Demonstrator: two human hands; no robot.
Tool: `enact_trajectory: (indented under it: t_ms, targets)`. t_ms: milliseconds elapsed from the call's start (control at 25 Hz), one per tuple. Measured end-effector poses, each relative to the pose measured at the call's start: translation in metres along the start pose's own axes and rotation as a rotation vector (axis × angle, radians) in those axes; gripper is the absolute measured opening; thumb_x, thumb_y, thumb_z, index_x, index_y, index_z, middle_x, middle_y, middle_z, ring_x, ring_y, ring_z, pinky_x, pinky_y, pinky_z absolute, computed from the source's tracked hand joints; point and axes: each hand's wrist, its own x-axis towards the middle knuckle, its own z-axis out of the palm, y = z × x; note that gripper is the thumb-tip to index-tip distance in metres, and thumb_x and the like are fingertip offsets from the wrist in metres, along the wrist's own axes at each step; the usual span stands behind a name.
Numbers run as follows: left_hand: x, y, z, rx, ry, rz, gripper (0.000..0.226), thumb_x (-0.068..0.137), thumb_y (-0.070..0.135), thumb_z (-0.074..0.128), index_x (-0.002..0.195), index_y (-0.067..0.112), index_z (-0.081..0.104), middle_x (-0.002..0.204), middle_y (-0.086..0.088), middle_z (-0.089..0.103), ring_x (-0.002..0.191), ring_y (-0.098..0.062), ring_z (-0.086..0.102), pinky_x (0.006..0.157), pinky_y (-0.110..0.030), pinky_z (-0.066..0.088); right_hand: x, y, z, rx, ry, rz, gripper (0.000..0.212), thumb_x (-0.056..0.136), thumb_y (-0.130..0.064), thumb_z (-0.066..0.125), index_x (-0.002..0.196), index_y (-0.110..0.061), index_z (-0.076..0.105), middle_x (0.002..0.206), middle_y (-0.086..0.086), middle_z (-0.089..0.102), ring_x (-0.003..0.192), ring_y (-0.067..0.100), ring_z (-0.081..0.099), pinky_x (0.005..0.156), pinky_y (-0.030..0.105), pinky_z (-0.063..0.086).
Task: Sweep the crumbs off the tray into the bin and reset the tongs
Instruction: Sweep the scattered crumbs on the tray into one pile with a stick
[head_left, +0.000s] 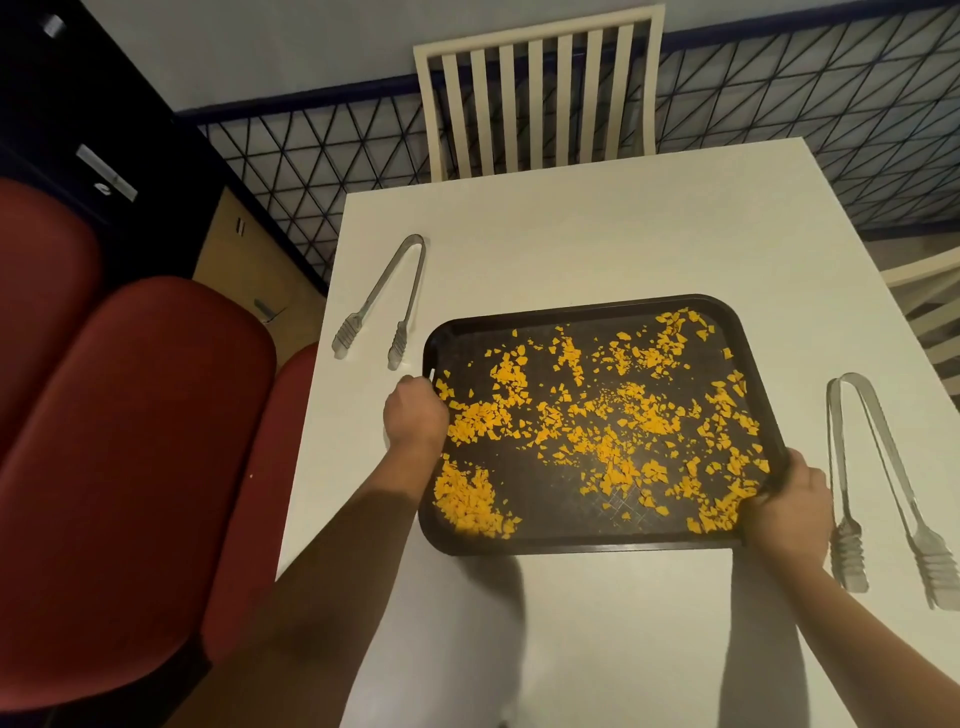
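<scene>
On the white table (597, 228), nearest the viewer, a dark tray (571, 543) is grasped at both side rims: the left hand (415, 415) is curled over the left edge, the right hand (787, 506) over the right. Orange crumbs (613, 415) are scattered across it. Clear tongs (883, 488) lie just right of the tray; metal tongs (382, 301) lie beyond its left corner. A slatted chair (535, 88) stands at the far edge.

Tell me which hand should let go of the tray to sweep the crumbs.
Probably the right hand. It grips the tray at its near right corner, beside a pile of crumbs. The left hand holds the left rim mid-edge, a steadier hold.
</scene>
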Motion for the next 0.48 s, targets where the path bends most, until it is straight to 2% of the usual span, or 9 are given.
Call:
enact_trajectory:
  t_ms: [160,280,400,480]
  targets:
    - [-0.002,0.011,0.003,0.069,-0.06,0.034,0.027,0.096,0.011,0.044,0.114,0.0,0.06,0.114,-0.018,0.061,0.105,-0.033,0.061,0.086,-0.036,0.05,0.001,0.001,0.0,-0.006,0.0,-0.003,0.049,0.084,0.003,0.048,0.133,-0.002,0.042,0.117,0.028,0.049,0.111,0.046,0.044,0.094,0.05,0.039]
    - [-0.006,0.005,0.008,0.013,-0.094,-0.004,0.027,0.093,0.013,0.049,0.113,0.003,0.063,0.111,-0.017,0.064,0.102,-0.033,0.062,0.084,-0.035,0.051,0.0,0.002,0.0,-0.007,-0.005,-0.003,0.05,0.085,0.002,0.048,0.134,-0.002,0.042,0.118,0.027,0.049,0.112,0.046,0.044,0.095,0.05,0.039]
    - [-0.018,-0.003,0.012,-0.053,-0.13,0.052,0.03,0.091,0.014,0.05,0.116,0.011,0.066,0.112,-0.015,0.066,0.102,-0.032,0.062,0.083,-0.032,0.05,0.0,0.001,-0.001,0.001,-0.012,0.002,0.051,0.084,0.004,0.049,0.134,-0.002,0.041,0.119,0.027,0.049,0.113,0.045,0.043,0.096,0.049,0.038]
    - [-0.02,-0.007,0.011,-0.111,-0.084,0.055,0.031,0.091,0.015,0.05,0.12,0.012,0.064,0.113,-0.014,0.067,0.1,-0.032,0.063,0.083,-0.033,0.05,-0.001,0.0,-0.001,0.01,-0.011,0.001,0.051,0.084,0.004,0.049,0.135,-0.002,0.041,0.12,0.027,0.049,0.114,0.045,0.043,0.096,0.049,0.038]
